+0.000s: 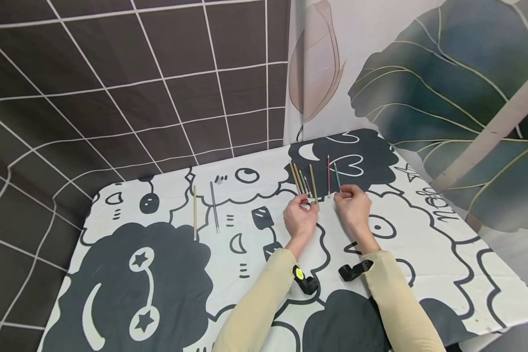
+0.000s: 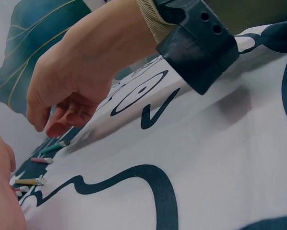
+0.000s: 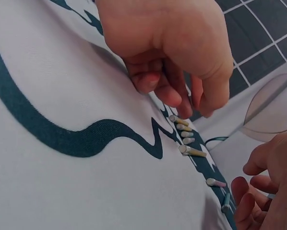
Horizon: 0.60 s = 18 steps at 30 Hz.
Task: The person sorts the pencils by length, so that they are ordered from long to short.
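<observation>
Several pencils with eraser ends lie on a patterned tablecloth. My left hand (image 1: 300, 217) hovers with bent fingers at the near ends of a cluster of gold pencils (image 1: 313, 181); in the right wrist view, nothing shows between the left hand's fingers (image 3: 167, 96). My right hand (image 1: 354, 205) is beside the near end of a green pencil (image 1: 336, 173). Its fingers hang loosely curled just above that pencil in the left wrist view. Between the hands lies a red pencil (image 1: 328, 172). Each wrist wears a black camera.
Farther left on the tablecloth (image 1: 246, 303) lie a yellow pencil (image 1: 195, 213) and a dark grey pencil (image 1: 214, 208), apart from the others. A dark gridded curtain (image 1: 180, 54) hangs behind the table, and a leaf-patterned curtain (image 1: 449, 98) stands at the right.
</observation>
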Available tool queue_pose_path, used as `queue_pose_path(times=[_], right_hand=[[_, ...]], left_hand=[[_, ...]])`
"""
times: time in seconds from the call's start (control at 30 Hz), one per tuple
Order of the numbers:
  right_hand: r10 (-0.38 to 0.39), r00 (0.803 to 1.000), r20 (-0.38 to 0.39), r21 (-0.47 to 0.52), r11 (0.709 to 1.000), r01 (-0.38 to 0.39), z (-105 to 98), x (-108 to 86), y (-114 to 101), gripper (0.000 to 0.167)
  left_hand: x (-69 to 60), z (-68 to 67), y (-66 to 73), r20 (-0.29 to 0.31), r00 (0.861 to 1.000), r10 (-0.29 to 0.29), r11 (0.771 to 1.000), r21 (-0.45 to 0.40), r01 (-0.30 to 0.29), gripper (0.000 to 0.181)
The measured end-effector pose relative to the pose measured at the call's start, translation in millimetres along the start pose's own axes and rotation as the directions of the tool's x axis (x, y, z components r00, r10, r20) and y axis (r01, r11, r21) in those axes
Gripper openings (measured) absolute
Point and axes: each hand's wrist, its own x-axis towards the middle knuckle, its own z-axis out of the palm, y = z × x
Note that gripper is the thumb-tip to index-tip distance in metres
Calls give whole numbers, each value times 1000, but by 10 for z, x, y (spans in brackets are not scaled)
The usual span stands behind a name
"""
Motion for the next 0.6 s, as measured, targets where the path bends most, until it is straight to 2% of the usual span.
queue_pose_path(times=[0.3, 0.6], right_hand=[[25, 998, 49, 8, 1000, -25, 56, 44, -13, 28], [41, 998, 52, -2, 999, -41, 47, 64, 2, 27]], left_hand=[[12, 87, 27, 10, 1000, -10, 999, 35, 10, 22], [13, 154, 74, 43, 999, -31, 990, 136, 25, 19]])
